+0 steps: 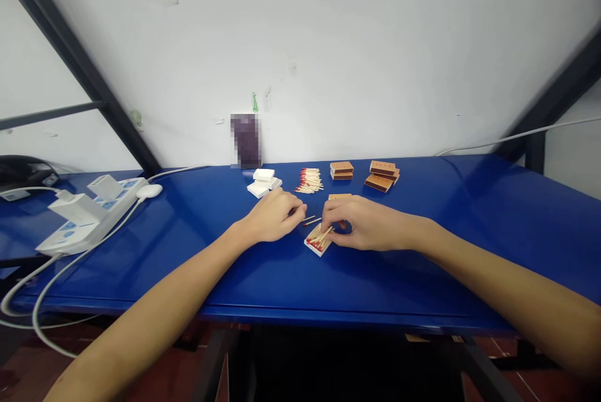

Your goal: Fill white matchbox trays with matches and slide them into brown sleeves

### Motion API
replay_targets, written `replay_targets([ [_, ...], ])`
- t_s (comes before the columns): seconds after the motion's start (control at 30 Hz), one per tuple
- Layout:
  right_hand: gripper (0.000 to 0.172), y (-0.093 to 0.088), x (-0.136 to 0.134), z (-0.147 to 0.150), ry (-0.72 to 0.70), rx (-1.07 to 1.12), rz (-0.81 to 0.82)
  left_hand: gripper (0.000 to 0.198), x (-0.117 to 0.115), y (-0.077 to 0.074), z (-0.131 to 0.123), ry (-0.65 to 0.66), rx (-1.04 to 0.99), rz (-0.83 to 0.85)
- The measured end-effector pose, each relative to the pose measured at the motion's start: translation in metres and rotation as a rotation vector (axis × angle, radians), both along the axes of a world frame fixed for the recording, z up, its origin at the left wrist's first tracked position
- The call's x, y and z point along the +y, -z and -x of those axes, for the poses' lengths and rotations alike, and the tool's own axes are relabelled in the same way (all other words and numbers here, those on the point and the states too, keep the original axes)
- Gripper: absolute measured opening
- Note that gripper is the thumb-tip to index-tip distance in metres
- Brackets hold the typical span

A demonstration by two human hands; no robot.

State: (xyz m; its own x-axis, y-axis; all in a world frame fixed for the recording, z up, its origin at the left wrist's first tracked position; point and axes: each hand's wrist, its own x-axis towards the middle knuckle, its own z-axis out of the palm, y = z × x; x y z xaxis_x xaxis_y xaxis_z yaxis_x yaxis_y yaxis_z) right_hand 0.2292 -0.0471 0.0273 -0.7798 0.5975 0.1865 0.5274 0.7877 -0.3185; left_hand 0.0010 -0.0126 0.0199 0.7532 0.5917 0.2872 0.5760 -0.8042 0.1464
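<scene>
On the blue table (422, 264), my left hand (272, 217) is curled with its fingertips pinched together at loose matches (310, 221) lying on the surface. My right hand (364, 223) presses its fingers on a small white matchbox tray (318, 242) filled with red-tipped matches. An orange matchbox sleeve (339, 196) lies just behind my right hand. Further back is a pile of loose red-tipped matches (310, 180).
White empty trays (263, 181) are stacked at the back left of the pile. Orange matchboxes (341, 170) and more orange matchboxes (384, 176) lie at the back right. A white power strip (89, 214) with plugs and cables occupies the left end. A dark blurred object (245, 140) stands by the wall.
</scene>
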Motion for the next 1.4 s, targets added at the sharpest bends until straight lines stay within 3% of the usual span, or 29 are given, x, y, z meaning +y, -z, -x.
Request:
replay_targets([
  [0.1,0.017,0.0,0.001,0.0,-0.003,-0.006,0.01,0.039,0.003,0.001,0.002,-0.024,0.011,0.064],
  [0.23,0.016,0.0,0.001,-0.001,0.006,-0.004,0.016,0.035,0.003,0.004,0.003,0.047,0.082,0.065],
  [0.53,0.013,0.003,0.003,-0.002,-0.003,0.011,0.073,0.022,0.006,0.009,-0.001,0.039,0.098,0.07],
  [0.97,0.011,0.001,0.001,-0.001,0.053,-0.014,0.123,0.003,-0.005,-0.011,0.004,0.018,0.154,0.221],
  [1.2,0.017,0.002,0.002,-0.001,0.064,-0.032,0.145,0.005,-0.003,-0.008,0.004,0.026,0.14,0.201],
  [1.4,0.011,-0.005,-0.002,-0.005,0.041,-0.055,0.122,0.015,-0.001,-0.007,0.007,0.078,0.06,0.238],
])
